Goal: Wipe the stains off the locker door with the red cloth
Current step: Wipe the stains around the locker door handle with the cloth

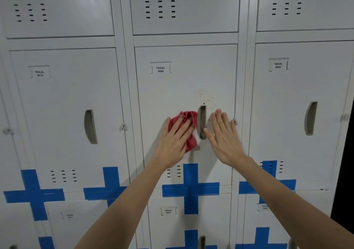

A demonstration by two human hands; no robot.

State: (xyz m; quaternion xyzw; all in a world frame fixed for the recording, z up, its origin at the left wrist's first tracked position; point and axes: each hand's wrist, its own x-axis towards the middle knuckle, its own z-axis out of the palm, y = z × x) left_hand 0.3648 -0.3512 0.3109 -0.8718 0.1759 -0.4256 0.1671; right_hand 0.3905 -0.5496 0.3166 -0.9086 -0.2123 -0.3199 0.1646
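Observation:
The grey locker door (172, 95) labelled YAKAL 0006 fills the middle of the head view. Small brown stains (203, 95) speckle it just above the recessed handle (201, 122). My left hand (175, 141) presses the crumpled red cloth (188, 126) flat against the door, just left of the handle. My right hand (223, 135) lies flat on the door to the right of the handle, fingers apart, holding nothing.
Matching grey lockers stand on both sides, YAKAL 0010 (39, 73) to the left and YAKAL 0002 (278, 65) to the right. Blue tape crosses (190, 189) mark the row below. A small latch (235, 122) sits by my right fingertips.

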